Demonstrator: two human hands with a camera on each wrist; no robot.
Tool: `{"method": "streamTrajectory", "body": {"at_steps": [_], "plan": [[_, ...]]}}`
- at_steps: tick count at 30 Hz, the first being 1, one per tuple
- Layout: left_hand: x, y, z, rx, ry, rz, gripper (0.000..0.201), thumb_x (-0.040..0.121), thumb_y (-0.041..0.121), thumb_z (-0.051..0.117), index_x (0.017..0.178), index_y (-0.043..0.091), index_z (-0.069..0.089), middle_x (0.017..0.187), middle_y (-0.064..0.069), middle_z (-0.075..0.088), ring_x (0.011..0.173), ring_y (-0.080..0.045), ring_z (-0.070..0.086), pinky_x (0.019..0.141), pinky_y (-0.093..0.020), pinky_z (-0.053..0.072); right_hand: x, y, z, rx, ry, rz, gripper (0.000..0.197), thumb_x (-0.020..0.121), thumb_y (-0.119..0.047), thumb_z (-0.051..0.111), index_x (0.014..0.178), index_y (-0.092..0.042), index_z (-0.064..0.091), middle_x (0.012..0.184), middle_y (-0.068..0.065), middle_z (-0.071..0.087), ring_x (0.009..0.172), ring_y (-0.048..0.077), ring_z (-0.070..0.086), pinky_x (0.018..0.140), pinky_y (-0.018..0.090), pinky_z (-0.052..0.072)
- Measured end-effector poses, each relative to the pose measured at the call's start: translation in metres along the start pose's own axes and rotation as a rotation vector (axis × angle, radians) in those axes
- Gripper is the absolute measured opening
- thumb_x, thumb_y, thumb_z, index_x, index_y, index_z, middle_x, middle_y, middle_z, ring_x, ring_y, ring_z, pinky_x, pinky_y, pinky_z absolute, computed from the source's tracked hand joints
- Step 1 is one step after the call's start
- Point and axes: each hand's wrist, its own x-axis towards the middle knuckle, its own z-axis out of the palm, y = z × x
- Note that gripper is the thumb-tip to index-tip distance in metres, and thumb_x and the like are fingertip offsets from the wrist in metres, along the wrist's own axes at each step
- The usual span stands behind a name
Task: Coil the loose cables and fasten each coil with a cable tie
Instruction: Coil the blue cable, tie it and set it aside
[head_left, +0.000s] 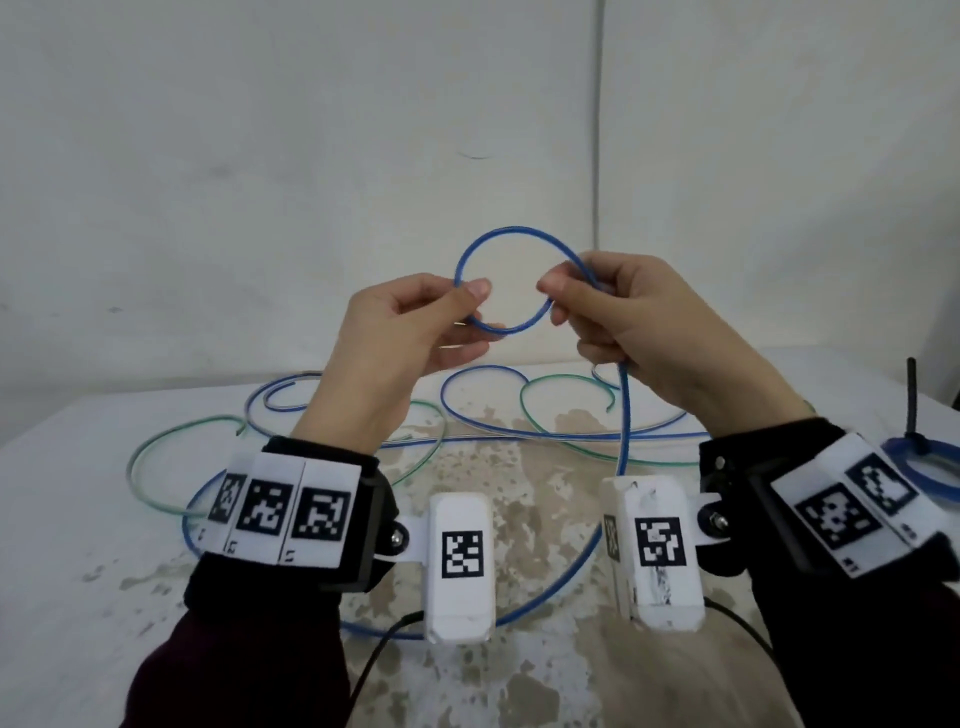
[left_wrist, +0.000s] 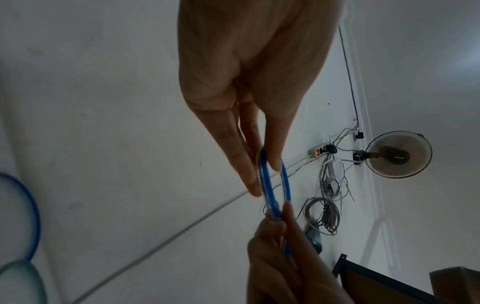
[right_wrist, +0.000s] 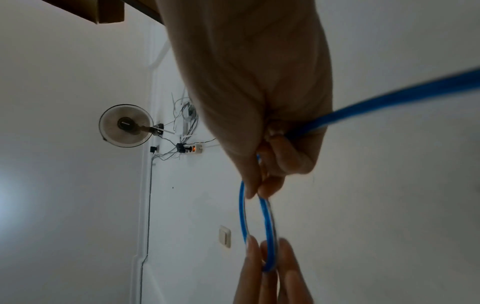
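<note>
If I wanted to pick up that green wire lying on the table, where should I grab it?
Probably grab the green wire on its big open curve at the left of the table, coming straight down from above. There it lies alone on bare tabletop. Farther right it crosses the blue cable, which the right hand holds, so both might lift together.

Blue cable (head_left: 511, 244), green cable (head_left: 156, 452), white table (head_left: 62, 519) — brown-blotched, black-and-white checkered wrist tags (head_left: 270, 506)

Even, bright head view; dim, blurred, edge-warped wrist views
</note>
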Motion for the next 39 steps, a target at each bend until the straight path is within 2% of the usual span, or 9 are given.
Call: {"method": "streamTrajectory", "body": {"at_steps": [3,10,15,19,23,28,33,36,39], "plan": [[-0.008,-0.001,0.012,0.125,-0.215,-0.065,0.009,0.085,0.014,0.066,0.079,0.008,0.063,0.067,-0.001,0.064,0.064,-0.021,0.070,0.056,-0.024,0.054,0.002,0.005,0.001,0.140,0.024,0.076,0.025,0.090,-0.013,0.060,0.099,0.009,0.060,0.057,-0.003,0.050,0.045,0.007,0.027,0.040,0.015,0.027],[-0.011,-0.001,0.016,0.189,-0.370,-0.068,0.018,0.090,0.021,0.058,0.089,0.004,0.065,0.063,-0.006,0.063,0.037,-0.013,0.038,0.044,-0.023,0.042,0.000,-0.001,0.007,0.196,-0.003,0.118,0.024,0.090,-0.025,0.059,0.073,-0.009,0.055,0.061,0.001,0.044,0.043,0.006,0.024,0.039,0.015,0.023],[-0.007,-0.003,0.015,0.041,-0.238,-0.019,0.012,0.091,0.010,0.056,0.082,0.005,0.062,0.059,-0.003,0.060,0.039,-0.008,0.040,0.048,-0.020,0.045,0.000,-0.005,0.012,0.264,-0.026,0.130,0.038,0.095,-0.040,0.047,0.087,-0.006,0.061,0.063,-0.002,0.049,0.050,0.008,0.030,0.041,0.017,0.023],[-0.003,-0.004,0.013,-0.034,-0.120,-0.036,0.012,0.094,0.009,0.053,0.083,0.006,0.057,0.057,-0.001,0.060,0.039,-0.007,0.041,0.048,-0.019,0.045,-0.001,-0.002,0.013,0.253,-0.080,0.117,0.030,0.098,-0.029,0.047,0.099,-0.004,0.064,0.065,-0.001,0.044,0.051,0.008,0.030,0.041,0.015,0.025],[-0.007,-0.003,0.015,0.133,-0.191,-0.001,0.013,0.097,0.013,0.050,0.087,0.005,0.054,0.062,-0.006,0.056,0.040,-0.013,0.039,0.047,-0.024,0.044,-0.004,-0.002,0.011,0.089,-0.050,0.088,0.018,0.094,-0.021,0.054,0.084,-0.009,0.062,0.065,-0.003,0.041,0.050,0.007,0.026,0.041,0.014,0.026],[-0.009,0.001,0.020,0.207,-0.214,0.008,0.026,0.099,0.024,0.044,0.079,0.011,0.054,0.065,-0.004,0.046,0.046,-0.016,0.043,0.044,-0.027,0.043,-0.006,-0.009,0.010,0.164,-0.102,0.130,0.018,0.098,-0.021,0.046,0.087,-0.009,0.053,0.077,-0.001,0.061,0.048,0.006,0.036,0.041,0.015,0.026],[-0.006,-0.002,0.020,0.245,-0.236,0.027,0.051,0.100,0.040,0.036,0.095,-0.007,0.057,0.071,-0.009,0.046,0.052,-0.013,0.044,0.047,-0.028,0.043,-0.008,-0.011,0.011,0.119,-0.199,0.119,0.019,0.099,-0.019,0.044,0.083,-0.011,0.049,0.061,-0.003,0.049,0.047,0.007,0.029,0.044,0.018,0.025],[-0.007,-0.003,0.020,0.220,-0.249,0.090,0.041,0.100,0.032,0.041,0.089,-0.004,0.058,0.072,-0.014,0.047,0.053,-0.015,0.043,0.048,-0.027,0.044,-0.011,-0.010,0.017,-0.016,-0.199,0.116,0.016,0.099,-0.021,0.046,0.088,-0.011,0.051,0.057,-0.005,0.045,0.045,0.005,0.035,0.045,0.016,0.030],[-0.008,-0.002,0.015,0.250,-0.312,0.057,0.041,0.100,0.030,0.040,0.066,0.008,0.048,0.056,-0.001,0.040,0.048,-0.012,0.042,0.049,-0.029,0.045,-0.010,-0.011,0.018,-0.078,-0.155,0.133,0.014,0.098,-0.021,0.046,0.087,-0.013,0.051,0.055,-0.007,0.045,0.047,0.006,0.032,0.044,0.016,0.027]]}}
